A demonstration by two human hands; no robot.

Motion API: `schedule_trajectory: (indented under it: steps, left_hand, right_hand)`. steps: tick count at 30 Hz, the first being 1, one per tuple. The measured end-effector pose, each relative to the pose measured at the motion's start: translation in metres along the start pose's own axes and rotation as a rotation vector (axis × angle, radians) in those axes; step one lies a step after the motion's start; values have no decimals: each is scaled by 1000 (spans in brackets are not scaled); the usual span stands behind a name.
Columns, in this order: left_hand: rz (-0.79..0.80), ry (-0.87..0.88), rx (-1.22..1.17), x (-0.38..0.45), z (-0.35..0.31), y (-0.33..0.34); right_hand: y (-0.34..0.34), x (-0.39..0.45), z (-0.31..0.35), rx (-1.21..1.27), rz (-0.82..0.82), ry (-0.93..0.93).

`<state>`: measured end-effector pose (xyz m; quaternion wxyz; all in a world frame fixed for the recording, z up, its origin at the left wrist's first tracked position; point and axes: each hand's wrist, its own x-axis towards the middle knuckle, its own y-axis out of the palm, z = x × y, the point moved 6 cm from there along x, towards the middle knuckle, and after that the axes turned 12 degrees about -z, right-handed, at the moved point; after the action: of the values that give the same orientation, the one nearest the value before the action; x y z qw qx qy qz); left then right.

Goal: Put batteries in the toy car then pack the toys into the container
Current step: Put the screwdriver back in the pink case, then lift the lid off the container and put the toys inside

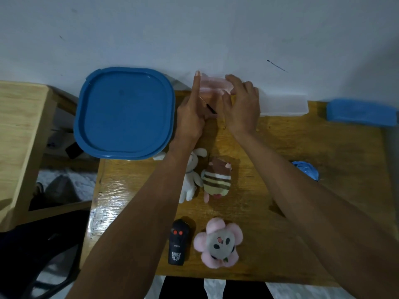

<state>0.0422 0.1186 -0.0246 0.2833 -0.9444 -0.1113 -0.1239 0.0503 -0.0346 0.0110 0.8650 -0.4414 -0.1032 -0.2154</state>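
At the table's far edge both hands meet around a pale pink translucent plastic toy (212,83), mostly hidden by them; it looks like the toy car. My right hand (241,104) grips its right side from above. My left hand (191,113) is at its left side, index finger pointing straight up, the other fingers curled on a thin black screwdriver (208,105) that slants between the hands. A black remote control (179,242) stands near the front edge. The large container under its blue lid (125,113) is at the back left. No batteries show.
On the wooden table (302,212) lie a white bunny plush (192,182), a striped plush (218,178) and a pink flower panda plush (218,242). A clear plastic box (285,104), a blue block (362,113) and a crumpled blue thing (306,169) are at the right. A wooden stool (19,134) stands at the left.
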Motion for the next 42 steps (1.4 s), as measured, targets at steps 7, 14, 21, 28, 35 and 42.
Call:
schedule_trajectory:
  steps: [7, 14, 21, 28, 35, 42]
  left_hand:
    - [-55, -20, 80, -3, 7, -3]
    - [3, -50, 183, -5, 14, 1]
    - [6, -57, 184, -4, -1, -2]
    - [58, -144, 245, -3, -9, -4]
    - [186, -146, 311, -9, -41, -14]
    - [71, -75, 122, -3, -76, -88]
  right_hand:
    - [1, -16, -7, 111, 95, 32]
    - [8, -31, -22, 162, 138, 160]
    - [12, -25, -18, 100, 167, 217]
    - [9, -19, -3, -65, 227, 157]
    - [-18, -3, 17, -95, 282, 205]
    - [-36, -8, 71, 126, 138, 247]
